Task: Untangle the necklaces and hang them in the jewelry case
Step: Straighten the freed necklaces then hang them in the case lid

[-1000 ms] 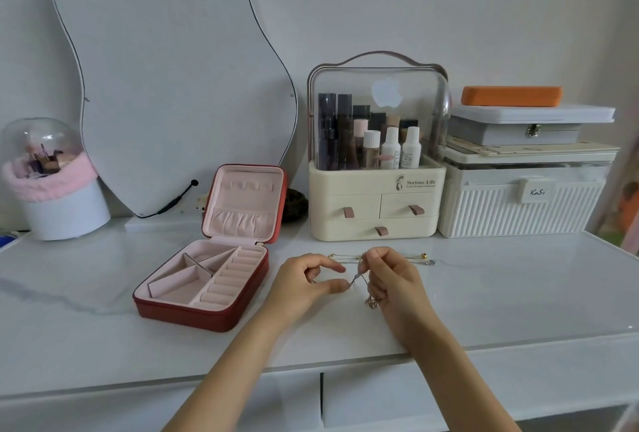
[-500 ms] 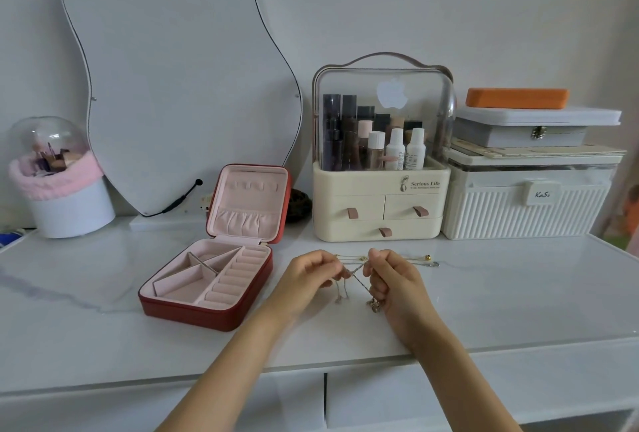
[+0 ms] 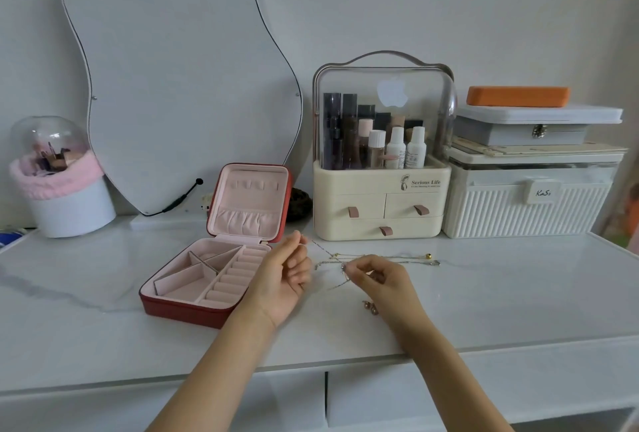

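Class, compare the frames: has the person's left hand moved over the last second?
Yes. The left hand has drawn left, away from the right hand and toward the open red jewelry case, pulling a thin chain taut.

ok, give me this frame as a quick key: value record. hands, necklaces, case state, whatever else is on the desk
left hand: raised, pinching one end of a thin chain near the case
right hand: pinching the chains at their crossing
necklaces: thin chains, still crossed, partly lying on the desk
jewelry case: red, open, lid upright; none of the chains is in it
earrings: small pair on the desk by the right wrist
cosmetics organizer: behind the chains
desk: white marble-look top
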